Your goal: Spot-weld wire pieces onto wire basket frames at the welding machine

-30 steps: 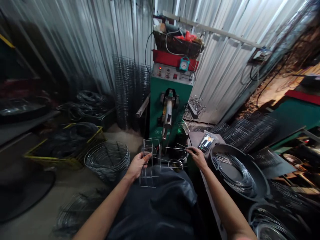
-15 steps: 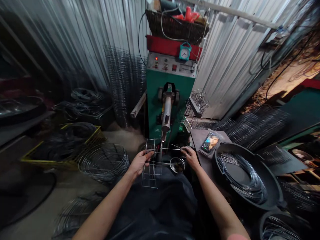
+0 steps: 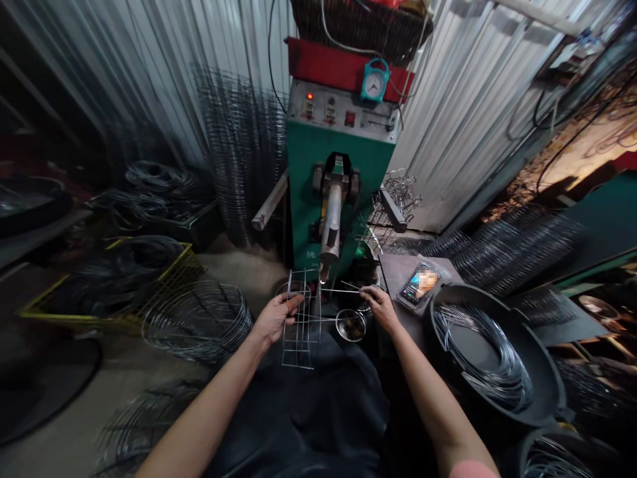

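My left hand (image 3: 279, 315) is closed on the left side of a small wire rack (image 3: 306, 345), a grid of thin metal wires held in front of me. Between the fingertips of my right hand (image 3: 378, 307) is a thin metal wire (image 3: 341, 290), running left towards the rack's upper right edge. Just above that spot is the tip of the spot welder's electrode arm (image 3: 329, 239); whether it touches the wire I cannot tell. A round metal bowl (image 3: 350, 326) with something in it is below the wire, beside my right hand.
The green welding machine (image 3: 303, 172) stands ahead, with a teal clock (image 3: 375, 81) on it. Right are a phone (image 3: 419, 287) and a black tub (image 3: 552, 358) of wire rings. Left are a stack of wire hoops (image 3: 199, 322) and a yellow crate (image 3: 172, 282).
The view has tipped down and shifted slightly. The wire in my right hand now slants less and its left end is at the rack's edge under the electrode. Both hands keep their hold.
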Tool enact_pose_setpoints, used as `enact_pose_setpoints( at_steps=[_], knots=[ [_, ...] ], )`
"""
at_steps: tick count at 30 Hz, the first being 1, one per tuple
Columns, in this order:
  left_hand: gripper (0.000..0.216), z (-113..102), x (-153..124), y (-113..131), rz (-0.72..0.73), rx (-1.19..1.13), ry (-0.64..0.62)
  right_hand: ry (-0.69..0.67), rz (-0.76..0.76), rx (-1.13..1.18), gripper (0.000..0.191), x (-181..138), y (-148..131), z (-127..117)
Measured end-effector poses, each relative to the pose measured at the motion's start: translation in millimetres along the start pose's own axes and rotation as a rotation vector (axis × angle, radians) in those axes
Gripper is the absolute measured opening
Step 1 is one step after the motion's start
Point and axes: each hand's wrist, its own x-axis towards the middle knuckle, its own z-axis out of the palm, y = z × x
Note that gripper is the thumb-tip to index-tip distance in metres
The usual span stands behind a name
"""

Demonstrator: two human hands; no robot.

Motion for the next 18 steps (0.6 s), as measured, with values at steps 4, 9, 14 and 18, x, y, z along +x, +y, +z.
enact_pose_setpoints(
  at_steps=[4, 9, 14, 18],
  knots=[
    [0.047, 4, 4, 1, -0.007, -0.025, -0.004, -0.015, 0.005, 0.002, 0.026, 3, 0, -4],
    [0.049, 5, 10, -2, 0.000, -0.016, -0.025, -0.028, 0.022, 0.007, 0.024, 7, 0, -7],
    [0.048, 7, 17, 0, -0.003, -0.011, -0.028, -0.037, 0.045, 0.020, 0.026, 14, 1, -7],
    [0.045, 9, 22, 2, -0.019, -0.016, -0.009, -0.053, 0.044, 0.012, 0.027, 19, 4, -5]
  ],
)
